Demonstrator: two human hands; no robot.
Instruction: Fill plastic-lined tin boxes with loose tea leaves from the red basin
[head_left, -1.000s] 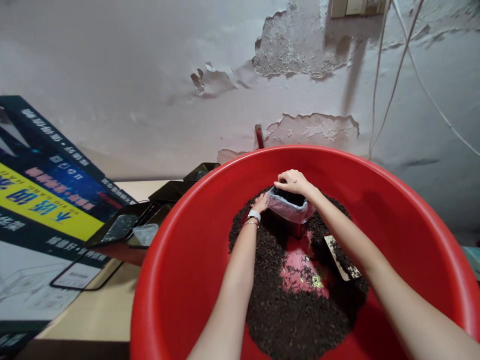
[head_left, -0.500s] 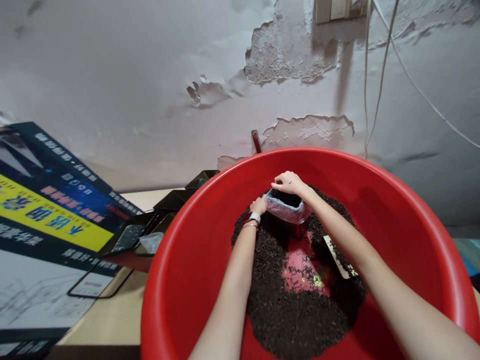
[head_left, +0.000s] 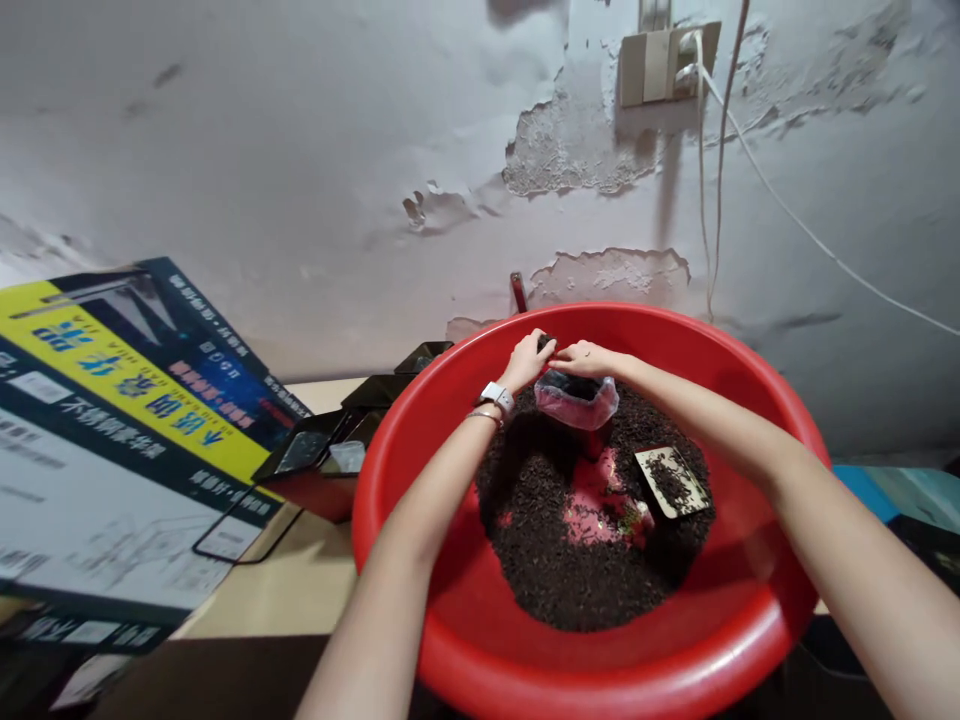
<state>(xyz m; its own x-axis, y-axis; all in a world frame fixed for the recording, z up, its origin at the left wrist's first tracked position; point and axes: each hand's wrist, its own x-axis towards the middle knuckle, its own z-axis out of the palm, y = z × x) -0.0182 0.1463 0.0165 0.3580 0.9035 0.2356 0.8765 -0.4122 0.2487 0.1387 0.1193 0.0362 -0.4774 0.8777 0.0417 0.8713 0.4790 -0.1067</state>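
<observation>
A small container lined with a clear plastic bag stands in a big red basin, dark bits inside it. Around it spreads a layer of dark brown loose bits resembling dry tea leaves. At the bag's back left corner my two hands meet. My left hand, with a white watch on its wrist, is closed; something small and dark shows at its fingertips. My right hand reaches over the bag's far edge, its fingers pressed together close to the left fingertips. What they pinch is hidden.
A pale flat card with dark bits on it lies in the basin at right. Black containers and a large printed box stand left on the pale table. Behind is a peeling wall with a socket and hanging cables.
My left hand has moved up and right from the bag's side to its back corner, beside my right hand. My right forearm has shifted off the card. The camera view has shifted.
</observation>
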